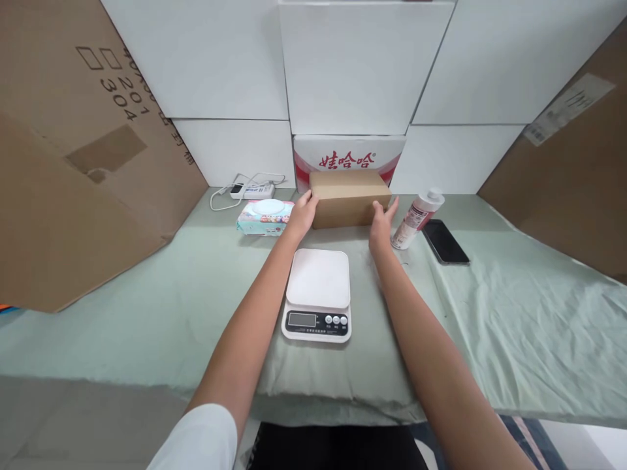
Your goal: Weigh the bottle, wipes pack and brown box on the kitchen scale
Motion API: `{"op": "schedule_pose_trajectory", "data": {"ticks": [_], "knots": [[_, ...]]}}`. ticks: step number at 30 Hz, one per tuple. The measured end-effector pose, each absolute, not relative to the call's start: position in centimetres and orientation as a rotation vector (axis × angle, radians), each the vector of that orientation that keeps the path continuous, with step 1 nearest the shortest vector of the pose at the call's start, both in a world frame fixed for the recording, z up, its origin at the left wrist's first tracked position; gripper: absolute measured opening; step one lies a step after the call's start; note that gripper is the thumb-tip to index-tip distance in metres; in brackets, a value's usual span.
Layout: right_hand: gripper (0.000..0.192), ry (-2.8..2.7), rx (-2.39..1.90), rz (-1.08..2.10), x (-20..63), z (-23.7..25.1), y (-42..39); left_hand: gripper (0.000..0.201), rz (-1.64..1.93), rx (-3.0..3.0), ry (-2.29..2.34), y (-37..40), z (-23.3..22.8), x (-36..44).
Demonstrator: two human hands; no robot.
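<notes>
A closed brown cardboard box (347, 199) sits toward the back of the cloth-covered table, between my two hands. My left hand (304, 214) grips its left end, with the fingers partly hidden behind the edge. On its right end is my right hand (382, 225), the thumb on the front face and a finger stretched past the corner. In front of the box, between my forearms, lies a white kitchen scale (318, 294) with a bare platform and a dark display. Close to my right hand stands a white bottle (416, 219) with a red label.
Left of the box are a pack of wipes (264, 219) and a power strip (252, 191) with a white cable. A black phone (445, 241) lies at the right. Large cardboard sheets (88, 215) flank both sides. White boxes (362, 72) form the back wall.
</notes>
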State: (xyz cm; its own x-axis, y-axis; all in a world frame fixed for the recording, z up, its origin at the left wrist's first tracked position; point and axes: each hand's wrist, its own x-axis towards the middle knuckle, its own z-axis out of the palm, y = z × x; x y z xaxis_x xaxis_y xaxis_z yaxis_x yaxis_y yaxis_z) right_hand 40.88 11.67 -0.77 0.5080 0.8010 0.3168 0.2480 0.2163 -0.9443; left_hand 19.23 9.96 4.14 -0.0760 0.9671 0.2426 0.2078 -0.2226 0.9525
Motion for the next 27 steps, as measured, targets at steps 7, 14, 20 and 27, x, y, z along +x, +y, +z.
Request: {"op": "schedule_pose_trajectory", "data": {"ticks": [7, 14, 20, 27], "knots": [[0.074, -1.217, -1.173, 0.317, 39.7, 4.8, 6.5, 0.048, 1.559, 1.540, 1.220, 6.5, 8.8, 18.0], [0.090, -1.502, -0.961, 0.193, 40.7, 3.9, -7.1, 0.070, 1.709, 1.501, 1.218, -9.0, 7.9, 14.8], [0.071, -1.534, -0.859, 0.085, 41.1, 0.0, -8.6, 0.080, 1.727, 1.259, 1.295, -13.3, 0.5, 15.1], [0.058, -1.531, -0.779, 0.060, 40.9, 0.2, -8.1, 0.078, 1.733, 1.285, 1.276, -12.8, 0.5, 15.4]]}}
